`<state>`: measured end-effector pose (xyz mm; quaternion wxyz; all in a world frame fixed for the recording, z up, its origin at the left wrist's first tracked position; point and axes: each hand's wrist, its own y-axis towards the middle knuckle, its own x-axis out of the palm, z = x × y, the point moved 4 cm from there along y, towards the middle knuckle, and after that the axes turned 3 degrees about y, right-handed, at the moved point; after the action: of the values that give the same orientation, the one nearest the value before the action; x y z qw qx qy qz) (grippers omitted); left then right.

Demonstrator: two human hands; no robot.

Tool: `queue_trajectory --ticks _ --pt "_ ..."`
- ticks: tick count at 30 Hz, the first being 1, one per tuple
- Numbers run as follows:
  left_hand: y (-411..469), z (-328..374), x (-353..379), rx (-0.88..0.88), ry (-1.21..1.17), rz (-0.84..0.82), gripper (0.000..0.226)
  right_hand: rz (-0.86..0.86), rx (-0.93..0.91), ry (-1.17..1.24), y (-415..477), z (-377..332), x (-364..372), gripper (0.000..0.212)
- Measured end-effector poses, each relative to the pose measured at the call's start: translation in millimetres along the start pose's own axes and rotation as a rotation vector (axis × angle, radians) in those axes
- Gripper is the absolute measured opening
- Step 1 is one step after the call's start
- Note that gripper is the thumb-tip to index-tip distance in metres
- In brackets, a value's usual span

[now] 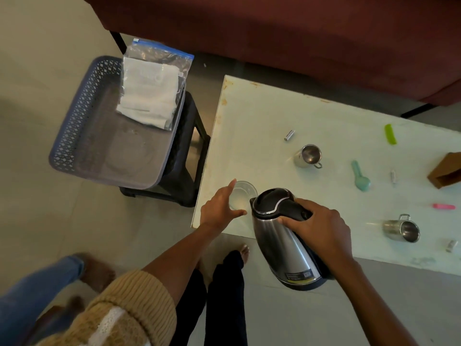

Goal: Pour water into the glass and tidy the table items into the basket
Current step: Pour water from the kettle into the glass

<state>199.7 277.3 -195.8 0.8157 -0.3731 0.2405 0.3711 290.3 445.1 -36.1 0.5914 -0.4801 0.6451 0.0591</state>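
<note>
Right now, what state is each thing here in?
glass, upright, contents unclear.
kettle, lid shut, lifted, tilted toward the glass, gripped by the right hand.
left hand, open beside the glass.
nearer steel mug, upright, empty.
farther steel mug, upright, empty.
basket, on a stool, holding a zip bag.

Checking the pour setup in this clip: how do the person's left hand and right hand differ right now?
The left hand is spread with straight fingers beside the glass; the right hand curls its fingers round the handle of the kettle. The left hand lifts nothing; the right hand holds the kettle tilted, spout toward the glass. Both are at the near corner of the table.
</note>
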Motion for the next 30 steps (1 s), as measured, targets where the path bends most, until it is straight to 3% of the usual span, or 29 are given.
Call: queue_trajectory --ticks 11,14,17,20,24,30 --pt "-6.6 18.7 -19.2 -0.072 -0.078 -0.133 0.101 0.101 -0.026 0.185 -27.6 20.5 -33.7 0.060" --pt "-13.7 35.2 -55.1 -0.129 -0.085 -0.062 0.070 0.118 -0.057 0.220 -41.0 12.7 -58.7 0.059" --pt "-24.3 65.5 -90.5 -0.127 -0.261 -0.113 0.038 0.116 -0.101 0.205 -52.6 0.4 -81.8 0.059" --pt "-35.8 94.6 -122.7 -0.118 -0.495 -0.163 0.032 0.093 -0.153 0.205 -60.0 -19.0 -97.4 0.060" --pt "-41.1 103.0 -161.5 -0.121 -0.564 -0.221 0.019 0.075 -0.179 0.222 -59.4 -52.8 -106.4 0.061" --pt "-33.3 65.9 -246.8 -0.155 -0.605 -0.100 0.012 0.027 -0.241 0.288 -46.6 -131.9 -94.2 0.063"
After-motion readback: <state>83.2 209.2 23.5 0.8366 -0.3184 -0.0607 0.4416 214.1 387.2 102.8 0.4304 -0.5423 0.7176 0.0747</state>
